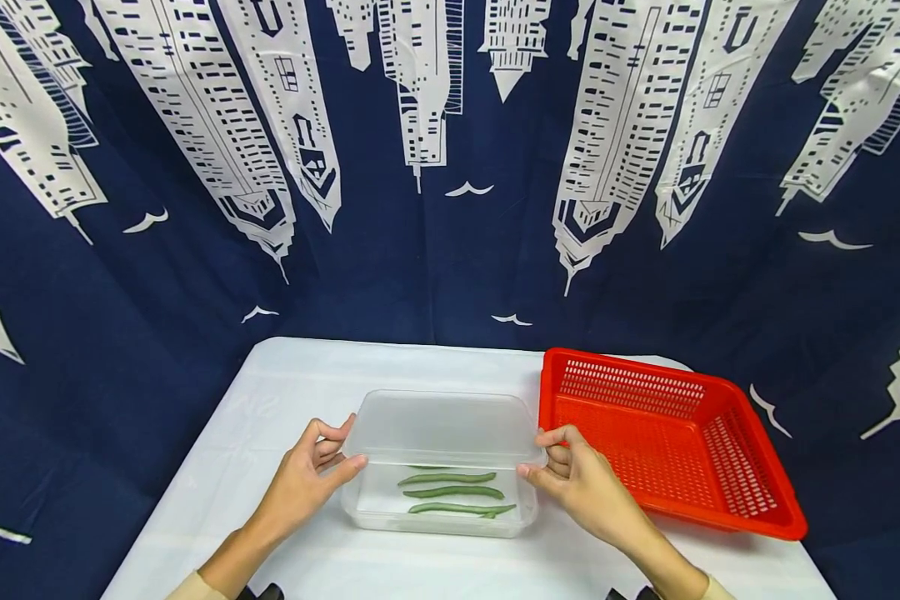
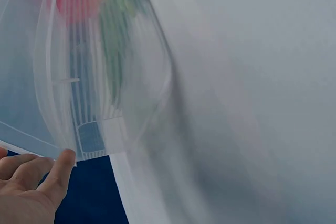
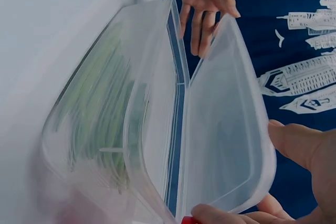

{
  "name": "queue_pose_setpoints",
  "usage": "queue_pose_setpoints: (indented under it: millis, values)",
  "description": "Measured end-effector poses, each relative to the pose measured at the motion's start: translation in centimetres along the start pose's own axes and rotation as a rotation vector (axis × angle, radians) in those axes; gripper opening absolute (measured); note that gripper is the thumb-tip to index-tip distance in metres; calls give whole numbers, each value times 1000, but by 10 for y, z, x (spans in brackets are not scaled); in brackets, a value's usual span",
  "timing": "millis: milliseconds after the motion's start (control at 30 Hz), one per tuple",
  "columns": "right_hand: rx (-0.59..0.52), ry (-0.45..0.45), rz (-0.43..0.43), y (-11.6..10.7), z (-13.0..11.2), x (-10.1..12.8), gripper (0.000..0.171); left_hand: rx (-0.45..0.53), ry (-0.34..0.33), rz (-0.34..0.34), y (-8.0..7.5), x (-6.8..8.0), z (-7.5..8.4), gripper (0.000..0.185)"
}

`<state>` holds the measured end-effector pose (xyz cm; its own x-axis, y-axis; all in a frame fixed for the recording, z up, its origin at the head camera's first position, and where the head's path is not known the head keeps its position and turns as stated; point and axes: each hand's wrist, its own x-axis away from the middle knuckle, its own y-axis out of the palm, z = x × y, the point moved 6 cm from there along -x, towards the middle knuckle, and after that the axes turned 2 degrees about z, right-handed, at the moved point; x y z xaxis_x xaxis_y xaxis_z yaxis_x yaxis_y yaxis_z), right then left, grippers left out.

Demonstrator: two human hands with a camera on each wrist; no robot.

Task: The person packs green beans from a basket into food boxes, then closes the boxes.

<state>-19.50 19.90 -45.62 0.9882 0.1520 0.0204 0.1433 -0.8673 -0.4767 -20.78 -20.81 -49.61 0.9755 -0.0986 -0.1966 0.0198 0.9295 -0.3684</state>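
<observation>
A clear rectangular plastic container (image 1: 435, 523) sits on the table with several green beans (image 1: 453, 492) inside. Its translucent lid (image 1: 442, 427) is tilted up over the far part of the container. The left hand (image 1: 300, 475) pinches the lid's left end between thumb and fingers. At the opposite end the right hand (image 1: 588, 483) grips the lid in the same manner. In the right wrist view the lid (image 3: 226, 114) stands at an angle to the container (image 3: 100, 108); whether their edges touch, I cannot tell. The beans farther back are partly hidden beneath the lid.
A red perforated plastic basket (image 1: 645, 433) stands right of the container, close to the right hand. A white cloth covers the table (image 1: 270, 400). Behind it hangs a dark blue curtain (image 1: 420, 267) printed with white buildings.
</observation>
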Motion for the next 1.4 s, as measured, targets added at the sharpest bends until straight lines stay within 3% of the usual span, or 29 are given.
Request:
queue_pose_setpoints:
  millis: [133,400,600,767,1267,1400]
  values:
    - [60,-32,-48,2,-2,7,60,-36,31,-17,-1,7,-1,43]
    - [251,-115,-121,9,-13,25,72,-137,93,-51,0,20,-4,72]
    - [395,-168,-118,16,-10,33,79,-156,36,-68,5,25,-13,87]
    - [427,-156,-147,21,-3,36,83,-189,19,-79,8,27,-18,97]
    - [499,-267,-271,31,15,41,86,-214,-20,-96,9,33,-18,105]
    - [540,-309,-271,35,15,42,83,-210,-18,-91,11,33,-18,105]
